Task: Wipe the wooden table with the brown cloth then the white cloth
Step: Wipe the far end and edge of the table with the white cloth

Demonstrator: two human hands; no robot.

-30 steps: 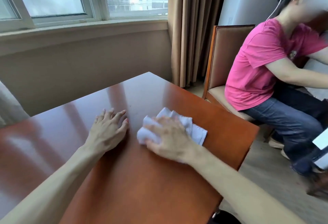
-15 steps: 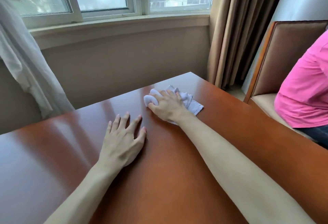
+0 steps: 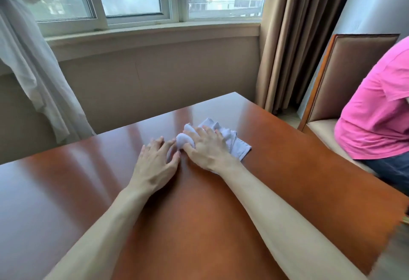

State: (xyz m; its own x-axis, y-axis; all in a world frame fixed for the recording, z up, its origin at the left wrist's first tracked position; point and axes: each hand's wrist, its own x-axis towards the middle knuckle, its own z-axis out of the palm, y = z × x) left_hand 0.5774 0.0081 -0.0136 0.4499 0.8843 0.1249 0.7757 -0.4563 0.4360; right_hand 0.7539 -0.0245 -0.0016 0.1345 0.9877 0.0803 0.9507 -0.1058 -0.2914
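Glossy wooden table [image 3: 287,180] under the window, and the white cloth [image 3: 230,140] sits bunched toward its far middle. Right hand [image 3: 208,149] presses on top, fingers curled round the wad. Left hand [image 3: 155,164] lies flat just beside it, fingers spread, tips touching the cloth's edge.

White cloth [image 3: 238,144] under the right hand [image 3: 208,149]; glossy reddish-brown table [image 3: 298,180]; pink shirt [image 3: 376,111] farther right.

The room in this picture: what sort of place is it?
Probably a hotel room or flat: a glossy reddish-brown wooden table beneath a wide white-framed window, heavy tan curtains, and a padded brown wooden-framed chair.
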